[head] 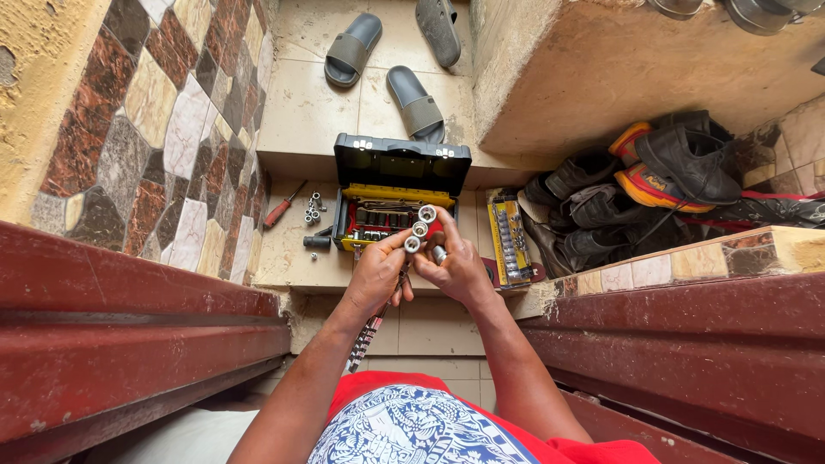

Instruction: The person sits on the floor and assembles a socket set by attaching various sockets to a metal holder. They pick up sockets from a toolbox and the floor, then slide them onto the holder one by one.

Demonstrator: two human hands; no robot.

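**Caller:** Hands meet in the middle, both raised over the step. Left hand (375,275) comes in with the forearm angled up, thumb and forefinger pinched narrow on a small shiny steel socket (412,244).

**Partner:** And the right hand (457,268) is curled, fingers closed round another short silvery metal socket (439,253). Two more round chrome sockets (423,221) sit stacked just above, at the fingertips; which hand carries them, I cannot tell.

**Caller:** Right behind the hands lies the open black-and-yellow plastic tool case (400,167), lid tipped up, a red tray of dark sockets inside.

**Partner:** Textures now: smooth cream floor tile (301,120), glossy and pale. Left of the case a red-handled screwdriver (281,208) and a scatter of small loose steel bits (313,208).

**Caller:** Right of the case, a long yellow card rail of chrome sockets (510,238), laid flat. Beyond it a heap of worn dark leather shoes (636,198).

**Partner:** Grey rubber slide sandals (417,101) farther up the tile. Patchwork stone wall (172,129) on the left, brown, cream and maroon pieces, rough-jointed.
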